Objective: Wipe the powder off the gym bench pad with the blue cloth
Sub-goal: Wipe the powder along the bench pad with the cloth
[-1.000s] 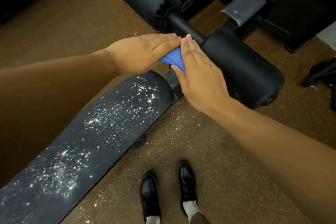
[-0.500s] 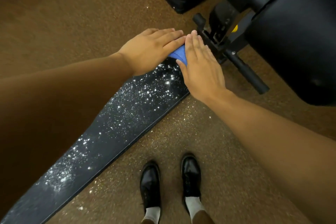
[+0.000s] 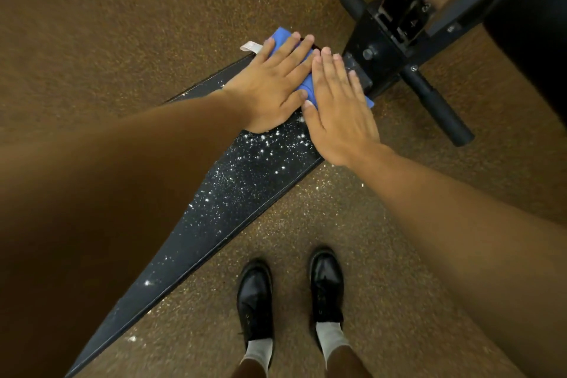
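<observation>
The black bench pad (image 3: 233, 209) runs diagonally from lower left to upper centre, speckled with white powder (image 3: 260, 156). At its far end lies the blue cloth (image 3: 280, 35), mostly covered by my hands, with a white label sticking out at its left. My left hand (image 3: 271, 83) lies flat on the cloth with straight fingers. My right hand (image 3: 337, 110) presses flat beside it, fingers straight, thumb touching the left thumb. A blue corner shows at the right of my right hand.
The black bench frame (image 3: 377, 52) with a round bar (image 3: 435, 104) stands just beyond my fingertips. A dark padded roller (image 3: 534, 46) is at the right edge. My two black shoes (image 3: 291, 294) stand on the brown speckled floor (image 3: 92, 24), where powder lies beside the pad.
Both hands have spread flat on the cloth at the pad's far end, and more blue cloth shows. The view has tilted down, so the rollers have left the top of the frame.
</observation>
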{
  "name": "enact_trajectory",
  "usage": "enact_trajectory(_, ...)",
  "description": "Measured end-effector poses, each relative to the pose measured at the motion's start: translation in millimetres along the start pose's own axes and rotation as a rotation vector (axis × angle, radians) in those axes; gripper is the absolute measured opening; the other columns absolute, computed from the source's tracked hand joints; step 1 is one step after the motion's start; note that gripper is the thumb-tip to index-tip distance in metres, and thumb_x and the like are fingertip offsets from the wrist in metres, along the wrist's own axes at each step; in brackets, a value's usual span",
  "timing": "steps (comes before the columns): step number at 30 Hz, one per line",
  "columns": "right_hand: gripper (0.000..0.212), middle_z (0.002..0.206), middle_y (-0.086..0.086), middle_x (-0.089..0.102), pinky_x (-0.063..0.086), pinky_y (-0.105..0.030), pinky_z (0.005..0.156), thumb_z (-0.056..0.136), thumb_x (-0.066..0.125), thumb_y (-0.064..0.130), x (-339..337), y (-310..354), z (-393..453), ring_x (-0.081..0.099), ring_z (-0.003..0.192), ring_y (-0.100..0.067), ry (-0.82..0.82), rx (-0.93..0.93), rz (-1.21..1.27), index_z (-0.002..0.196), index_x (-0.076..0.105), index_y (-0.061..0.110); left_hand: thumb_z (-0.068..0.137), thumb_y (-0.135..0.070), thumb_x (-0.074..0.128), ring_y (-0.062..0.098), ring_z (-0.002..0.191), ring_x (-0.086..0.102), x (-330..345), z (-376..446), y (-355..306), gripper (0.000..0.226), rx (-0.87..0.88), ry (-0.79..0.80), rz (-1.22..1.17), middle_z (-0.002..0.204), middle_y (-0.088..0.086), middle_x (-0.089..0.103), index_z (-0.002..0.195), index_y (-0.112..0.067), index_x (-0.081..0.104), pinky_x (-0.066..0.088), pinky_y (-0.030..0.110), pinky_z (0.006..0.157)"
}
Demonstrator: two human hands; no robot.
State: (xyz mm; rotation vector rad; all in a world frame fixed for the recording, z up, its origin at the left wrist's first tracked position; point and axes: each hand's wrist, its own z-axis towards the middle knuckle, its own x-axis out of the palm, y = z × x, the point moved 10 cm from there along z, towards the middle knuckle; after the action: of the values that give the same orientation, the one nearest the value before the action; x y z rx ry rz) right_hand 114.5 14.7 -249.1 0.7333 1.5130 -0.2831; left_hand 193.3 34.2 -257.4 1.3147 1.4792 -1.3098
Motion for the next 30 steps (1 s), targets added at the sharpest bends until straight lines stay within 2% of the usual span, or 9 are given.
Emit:
enact_trajectory(4, 0.071, 0.163, -0.013, -0.002, 0.0, -0.042, 0.122, 0.098, 0.019, 0.042, 5, -1, 0, -0.005, 0.15, -0.022, 0.03, 0.007, -0.049, 0.153, -0.001, 0.003, 0.097, -0.042, 0.011, 0.026, 0.151, -0.008, 0, -1, -2, 0.067, -0.029, -0.018, 0.035, 0.164, 0.011, -0.004, 0.156, -0.01, 0.003, -0.007, 0.045, 0.12)
enact_trajectory(10, 0.072, 0.163, -0.009, -0.014, -0.007, -0.04, 0.121, 0.101, 0.022, 0.044, 5, -1, 1, -0.015, 0.149, -0.018, 0.142, 0.011, -0.047, 0.152, -0.013, 0.007, 0.104, -0.036, 0.019, 0.023, 0.15, -0.015, -3, 2, 0, 0.062, -0.109, 0.063, 0.044, 0.164, 0.008, -0.013, 0.156, -0.014, -0.005, -0.009, 0.046, 0.12)
enact_trajectory(13, 0.072, 0.162, -0.007, -0.016, -0.007, -0.04, 0.121, 0.101, 0.025, 0.043, 1, -3, 2, -0.015, 0.149, -0.018, 0.235, -0.01, 0.038, 0.152, -0.016, 0.013, 0.101, -0.036, 0.027, 0.024, 0.15, -0.012, -11, -5, 0, 0.064, -0.193, -0.03, -0.078, 0.165, 0.009, -0.007, 0.157, -0.015, 0.002, -0.008, 0.048, 0.12)
enact_trajectory(16, 0.074, 0.164, -0.008, -0.009, -0.002, -0.042, 0.122, 0.098, 0.032, 0.041, -20, 1, 5, -0.008, 0.15, -0.021, 0.152, -0.12, 0.051, 0.155, -0.008, 0.017, 0.098, -0.042, 0.03, 0.025, 0.151, -0.007, -19, -31, 12, 0.071, -0.424, -0.247, -0.184, 0.165, 0.009, 0.0, 0.157, -0.011, 0.006, -0.004, 0.048, 0.121)
enact_trajectory(19, 0.073, 0.164, -0.005, -0.004, 0.001, -0.043, 0.121, 0.095, 0.033, 0.04, -37, 6, 13, -0.003, 0.151, -0.022, 0.093, -0.213, 0.062, 0.156, 0.002, 0.017, 0.099, -0.044, 0.03, 0.027, 0.151, -0.008, -14, -69, 26, 0.071, -0.72, -0.362, -0.234, 0.165, 0.009, -0.001, 0.157, -0.01, 0.006, -0.005, 0.048, 0.12)
enact_trajectory(22, 0.071, 0.165, -0.004, -0.002, 0.002, -0.044, 0.121, 0.094, 0.029, 0.041, -32, 17, 23, -0.004, 0.151, -0.021, 0.149, -0.329, 0.008, 0.156, 0.006, 0.017, 0.1, -0.046, 0.028, 0.025, 0.151, -0.011, -5, -98, 23, 0.07, -0.902, -0.373, -0.256, 0.165, 0.008, -0.005, 0.157, -0.011, 0.004, -0.006, 0.049, 0.12)
enact_trajectory(26, 0.071, 0.165, -0.003, -0.002, 0.001, -0.046, 0.121, 0.094, 0.028, 0.043, -17, 21, 27, -0.005, 0.151, -0.023, 0.189, -0.452, -0.083, 0.157, 0.007, 0.019, 0.101, -0.046, 0.025, 0.026, 0.151, -0.01, 8, -128, 8, 0.069, -1.059, -0.388, -0.233, 0.165, 0.008, -0.004, 0.156, -0.011, 0.003, -0.006, 0.051, 0.12)
enact_trajectory(30, 0.07, 0.164, -0.003, -0.002, 0.001, -0.048, 0.121, 0.094, 0.026, 0.049, 4, 14, 20, -0.007, 0.15, -0.024, 0.222, -0.488, -0.108, 0.156, 0.007, 0.022, 0.101, -0.046, 0.024, 0.027, 0.151, -0.009, 26, -152, 1, 0.068, -1.186, -0.382, -0.24, 0.165, 0.008, -0.003, 0.156, -0.012, 0.005, -0.006, 0.052, 0.12)
